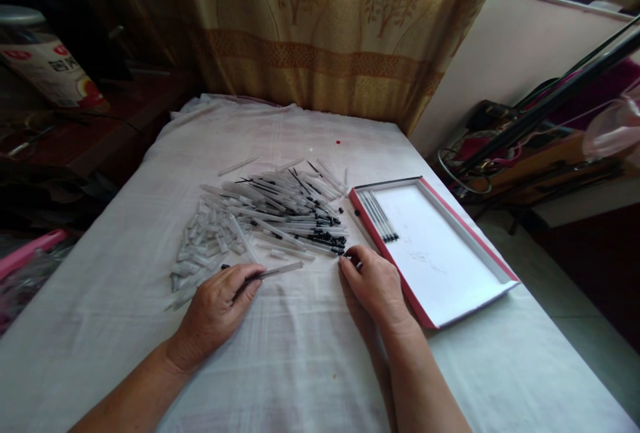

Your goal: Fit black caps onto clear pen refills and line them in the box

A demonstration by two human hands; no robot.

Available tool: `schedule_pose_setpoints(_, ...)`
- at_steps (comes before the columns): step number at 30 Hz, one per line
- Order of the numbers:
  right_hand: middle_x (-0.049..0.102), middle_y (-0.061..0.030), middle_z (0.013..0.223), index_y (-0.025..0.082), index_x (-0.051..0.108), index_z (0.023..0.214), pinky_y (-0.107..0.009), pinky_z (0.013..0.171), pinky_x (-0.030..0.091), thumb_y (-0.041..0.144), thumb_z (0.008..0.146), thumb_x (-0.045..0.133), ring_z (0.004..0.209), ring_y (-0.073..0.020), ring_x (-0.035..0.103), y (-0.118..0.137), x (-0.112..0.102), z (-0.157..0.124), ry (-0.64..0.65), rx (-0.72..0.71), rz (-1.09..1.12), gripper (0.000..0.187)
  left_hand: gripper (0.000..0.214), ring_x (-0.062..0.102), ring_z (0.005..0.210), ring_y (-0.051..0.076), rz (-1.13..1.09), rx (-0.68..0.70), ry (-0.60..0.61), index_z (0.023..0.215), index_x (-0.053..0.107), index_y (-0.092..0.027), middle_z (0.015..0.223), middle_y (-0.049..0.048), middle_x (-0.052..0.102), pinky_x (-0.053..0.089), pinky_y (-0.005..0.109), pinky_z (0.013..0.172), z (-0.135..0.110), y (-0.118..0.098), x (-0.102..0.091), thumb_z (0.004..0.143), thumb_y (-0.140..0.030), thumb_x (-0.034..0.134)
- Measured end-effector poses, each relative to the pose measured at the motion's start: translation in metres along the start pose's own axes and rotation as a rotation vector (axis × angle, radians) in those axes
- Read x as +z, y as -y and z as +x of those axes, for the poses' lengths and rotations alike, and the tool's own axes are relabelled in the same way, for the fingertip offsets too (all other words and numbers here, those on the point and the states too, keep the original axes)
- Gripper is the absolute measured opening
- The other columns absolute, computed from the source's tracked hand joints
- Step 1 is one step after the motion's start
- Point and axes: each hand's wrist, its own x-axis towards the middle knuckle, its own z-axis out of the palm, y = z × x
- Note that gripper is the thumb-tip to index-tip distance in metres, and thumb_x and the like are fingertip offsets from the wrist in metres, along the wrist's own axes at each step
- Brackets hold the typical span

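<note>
My left hand [220, 303] is closed on a clear pen barrel [283, 269], whose free end points right. Fingers curled, my right hand [375, 279] reaches the right edge of the pile, its fingertips by several small black pen plugs [333, 241]. Whatever it pinches is too small to make out. Beyond both hands spreads a heap of clear pen tubes and dark refills [280, 199]. Short clear pen caps [200, 239] lie at the heap's left side. In a shallow red-edged box lid [445, 253] on the right, several assembled pens [379, 216] lie side by side.
A white cloth [280, 366] covers the table. One loose pen part [363, 227] lies along the lid's left wall. Behind the table hangs a gold curtain [320, 26]. A labelled jar [47, 59] stands on furniture at the left; a pink-handled item [33, 253] is below.
</note>
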Motion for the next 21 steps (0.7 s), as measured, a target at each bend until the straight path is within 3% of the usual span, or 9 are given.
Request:
schedule_pose_setpoints(4,0.075,-0.0051,0.084,0.021,0.071,0.093,-0.033,0.071,0.049,0.029,0.083,0.056,0.072,-0.0205,0.067,-0.001,0.000,-0.003,-0.028,-0.048,0.353,0.019,0.020,0.072,0.079,0.016,-0.003,-0.001,0.018,0.106,0.064,-0.020,0.091,0.0034,0.075,0.056,0.023,0.071,0.000,0.000,0.000,0.096,-0.030,0.051)
schedule_pose_setpoints(7,0.075,-0.0055,0.082,0.020,0.073,0.092,-0.030,0.065,0.051,0.031,0.083,0.057,0.069,-0.0184,0.067,0.009,0.005,-0.008,0.003,-0.097,0.708,0.021,0.020,0.072,0.080,0.016,-0.003,0.006,0.019,0.106,0.065,-0.019,0.091,0.0036,0.075,0.055,0.024,0.072,0.000,-0.001,-0.001,0.096,-0.029,0.051)
schedule_pose_setpoints(10,0.074,-0.0055,0.079,0.019,0.074,0.090,-0.027,0.058,0.051,0.030,0.081,0.060,0.064,-0.0161,0.065,0.025,0.010,-0.014,0.084,-0.104,0.919,0.021,0.020,0.072,0.080,0.016,0.001,0.017,0.025,0.107,0.065,-0.019,0.091,0.0039,0.075,0.055,0.024,0.073,0.001,-0.001,-0.001,0.096,-0.029,0.052)
schedule_pose_setpoints(13,0.073,-0.0052,0.079,0.019,0.074,0.091,-0.025,0.056,0.050,0.027,0.080,0.060,0.062,-0.0147,0.064,0.037,0.014,-0.020,0.138,-0.108,0.987,0.020,0.020,0.072,0.080,0.016,0.001,0.018,0.029,0.106,0.065,-0.019,0.090,0.0041,0.075,0.055,0.024,0.073,0.001,-0.001,-0.001,0.096,-0.029,0.051)
schedule_pose_setpoints(21,0.072,-0.0055,0.080,0.019,0.075,0.094,-0.024,0.057,0.050,0.023,0.083,0.059,0.067,-0.0151,0.064,0.041,0.017,-0.025,0.119,-0.189,0.946,0.020,0.022,0.072,0.081,0.018,-0.004,0.002,0.056,0.105,0.066,-0.019,0.091,0.0052,0.076,0.056,0.026,0.074,0.002,-0.002,-0.002,0.096,-0.030,0.049)
